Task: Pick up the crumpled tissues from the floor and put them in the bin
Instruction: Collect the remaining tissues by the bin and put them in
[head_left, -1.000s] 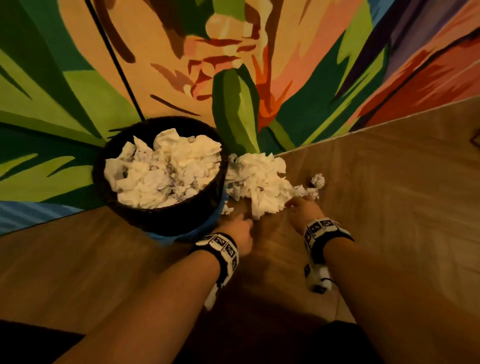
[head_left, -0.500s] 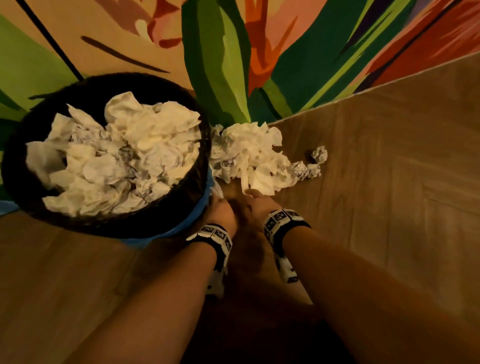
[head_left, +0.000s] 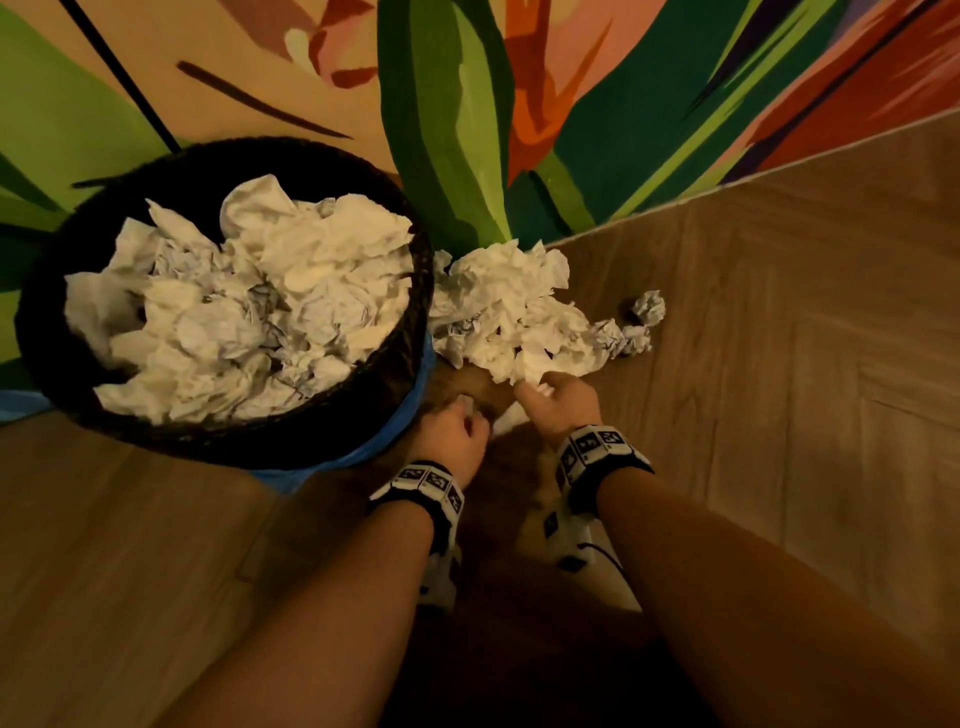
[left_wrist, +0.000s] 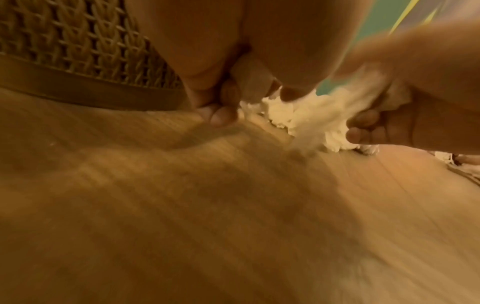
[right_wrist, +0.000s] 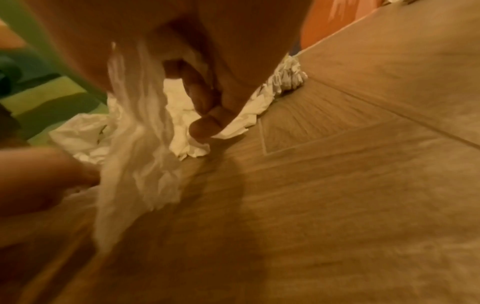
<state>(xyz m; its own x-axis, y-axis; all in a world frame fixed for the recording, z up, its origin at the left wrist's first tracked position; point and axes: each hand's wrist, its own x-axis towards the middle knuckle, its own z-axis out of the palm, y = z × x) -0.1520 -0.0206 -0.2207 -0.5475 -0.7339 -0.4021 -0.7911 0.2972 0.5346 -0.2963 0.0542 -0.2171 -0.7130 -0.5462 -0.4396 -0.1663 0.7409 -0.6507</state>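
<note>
**Tissue heap lies just ahead of both hands, bin to the left**

Nearest, the left hand (head_left: 452, 434) hovers low over the brown wood-plank floor (head_left: 779, 415) beside the bin's base, fingers curled; it seems to pinch a small white scrap, though blur makes this uncertain. Just beyond, the right hand (head_left: 558, 405) touches the near edge of the heap of crumpled white tissues (head_left: 514, 317), fingers curled around a trailing white tissue. The heap stretches left to right along the wall. The round black wicker bin (head_left: 415, 291), already brimming, touches its left end.
</note>
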